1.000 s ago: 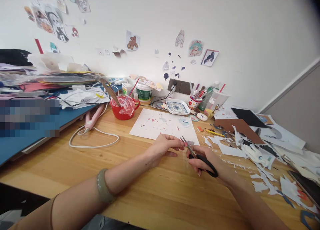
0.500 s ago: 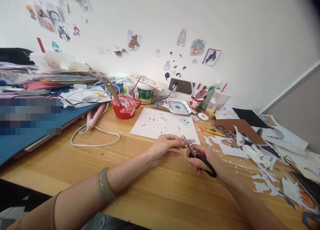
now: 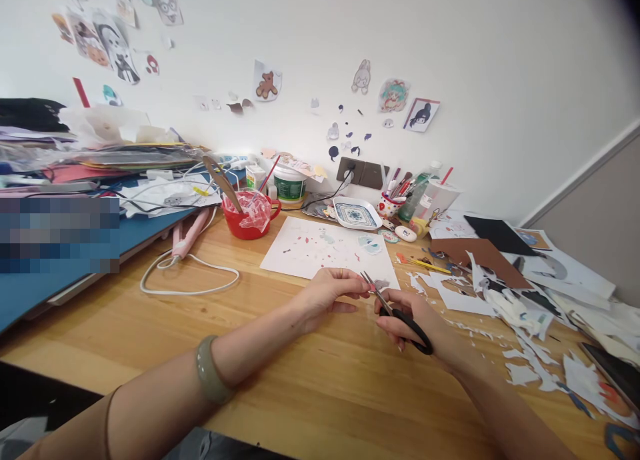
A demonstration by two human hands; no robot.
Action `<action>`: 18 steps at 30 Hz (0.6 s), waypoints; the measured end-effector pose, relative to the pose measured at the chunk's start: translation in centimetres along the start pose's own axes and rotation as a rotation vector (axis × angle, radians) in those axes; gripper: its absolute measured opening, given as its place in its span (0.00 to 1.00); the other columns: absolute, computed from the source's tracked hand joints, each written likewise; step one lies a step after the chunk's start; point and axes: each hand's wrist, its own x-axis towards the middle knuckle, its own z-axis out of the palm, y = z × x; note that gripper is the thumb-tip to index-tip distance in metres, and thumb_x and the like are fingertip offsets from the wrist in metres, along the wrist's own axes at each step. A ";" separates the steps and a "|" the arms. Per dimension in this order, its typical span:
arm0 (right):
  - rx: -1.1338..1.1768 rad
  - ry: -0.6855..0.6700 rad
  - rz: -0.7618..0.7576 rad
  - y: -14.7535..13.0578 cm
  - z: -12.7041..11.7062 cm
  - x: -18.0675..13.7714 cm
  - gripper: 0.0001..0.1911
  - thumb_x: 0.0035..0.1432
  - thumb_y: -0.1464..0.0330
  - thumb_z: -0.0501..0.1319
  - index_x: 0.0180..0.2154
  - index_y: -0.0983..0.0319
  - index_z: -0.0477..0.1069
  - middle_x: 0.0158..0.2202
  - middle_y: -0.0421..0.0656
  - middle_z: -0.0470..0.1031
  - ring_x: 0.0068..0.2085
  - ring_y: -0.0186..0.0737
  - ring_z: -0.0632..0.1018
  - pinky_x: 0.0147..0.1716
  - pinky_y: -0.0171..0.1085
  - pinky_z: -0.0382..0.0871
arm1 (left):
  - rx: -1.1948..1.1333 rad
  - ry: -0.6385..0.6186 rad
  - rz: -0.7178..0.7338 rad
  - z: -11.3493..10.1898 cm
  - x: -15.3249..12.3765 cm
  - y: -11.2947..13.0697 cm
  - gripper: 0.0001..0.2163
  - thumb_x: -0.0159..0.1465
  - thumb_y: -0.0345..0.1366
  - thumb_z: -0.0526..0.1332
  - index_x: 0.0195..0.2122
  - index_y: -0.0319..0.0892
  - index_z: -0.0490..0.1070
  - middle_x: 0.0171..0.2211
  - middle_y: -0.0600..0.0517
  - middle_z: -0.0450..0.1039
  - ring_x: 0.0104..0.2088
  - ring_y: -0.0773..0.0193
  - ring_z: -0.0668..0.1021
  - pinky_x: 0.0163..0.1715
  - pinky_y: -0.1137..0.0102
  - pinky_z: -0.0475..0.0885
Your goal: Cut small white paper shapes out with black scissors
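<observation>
My right hand [image 3: 407, 320] grips a pair of scissors [image 3: 411, 330] with black handles, its blades pointing up and to the left. Between the fingertips of my left hand [image 3: 335, 292] is a tiny pinkish-red paper piece [image 3: 373, 287], right at the scissor blades and partly hidden by them. Both hands are above the wooden table [image 3: 300, 380], in front of a white sheet [image 3: 300, 253] dotted with small coloured cut-outs. A pale green bangle [image 3: 213, 370] circles my left forearm.
Paper scraps [image 3: 530, 367] litter the right side, beside brown paper [image 3: 485, 260] and black paper [image 3: 500, 233]. Behind the sheet stand a patterned tray [image 3: 357, 213] and a cup of pens [image 3: 390, 205]. A red mug [image 3: 247, 223] and a pink corded tool [image 3: 190, 233] are at left.
The view has shifted very slightly. Both hands, the scissors and the small paper piece stay in nearly the same place.
</observation>
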 end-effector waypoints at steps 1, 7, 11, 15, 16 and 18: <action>0.003 -0.002 -0.004 0.0 0.0 0.0 0.10 0.47 0.63 0.58 0.29 0.62 0.61 0.16 0.33 0.60 0.17 0.28 0.65 0.16 0.29 0.62 | 0.014 -0.001 0.006 0.0 0.0 0.0 0.07 0.44 0.35 0.64 0.24 0.39 0.71 0.29 0.51 0.71 0.32 0.68 0.69 0.26 0.76 0.62; -0.013 -0.002 -0.001 -0.5 0.0 -0.1 0.11 0.47 0.61 0.58 0.28 0.62 0.61 0.17 0.34 0.61 0.17 0.28 0.64 0.16 0.29 0.62 | 0.061 -0.023 0.015 0.0 0.0 0.2 0.07 0.44 0.35 0.64 0.23 0.39 0.71 0.29 0.52 0.70 0.31 0.68 0.69 0.26 0.75 0.63; -0.021 -0.007 0.013 -0.7 -0.1 -0.3 0.13 0.47 0.60 0.58 0.28 0.62 0.62 0.17 0.34 0.62 0.17 0.28 0.64 0.16 0.29 0.62 | 0.061 -0.020 0.010 -0.1 0.0 0.2 0.07 0.43 0.35 0.64 0.23 0.39 0.70 0.29 0.51 0.71 0.31 0.68 0.69 0.27 0.75 0.63; -0.034 -0.004 0.006 -0.3 -0.2 -0.3 0.12 0.47 0.59 0.58 0.28 0.62 0.62 0.18 0.35 0.63 0.16 0.27 0.64 0.16 0.29 0.61 | 0.069 -0.026 0.004 -0.2 0.0 0.2 0.07 0.44 0.35 0.63 0.24 0.39 0.71 0.29 0.51 0.71 0.31 0.68 0.69 0.27 0.75 0.63; -0.042 -0.003 0.004 -0.1 -0.2 -0.2 0.12 0.47 0.59 0.58 0.28 0.62 0.62 0.18 0.35 0.63 0.16 0.27 0.64 0.16 0.29 0.61 | 0.073 -0.027 0.002 -0.2 0.1 0.2 0.07 0.44 0.35 0.63 0.24 0.39 0.71 0.30 0.51 0.71 0.31 0.68 0.69 0.27 0.75 0.63; -0.056 -0.002 0.002 0.0 -0.3 -0.2 0.12 0.47 0.59 0.58 0.28 0.62 0.62 0.17 0.34 0.62 0.16 0.27 0.64 0.15 0.28 0.60 | 0.078 -0.029 0.003 -0.2 0.1 0.2 0.07 0.44 0.36 0.63 0.24 0.40 0.71 0.29 0.52 0.71 0.31 0.68 0.69 0.26 0.75 0.63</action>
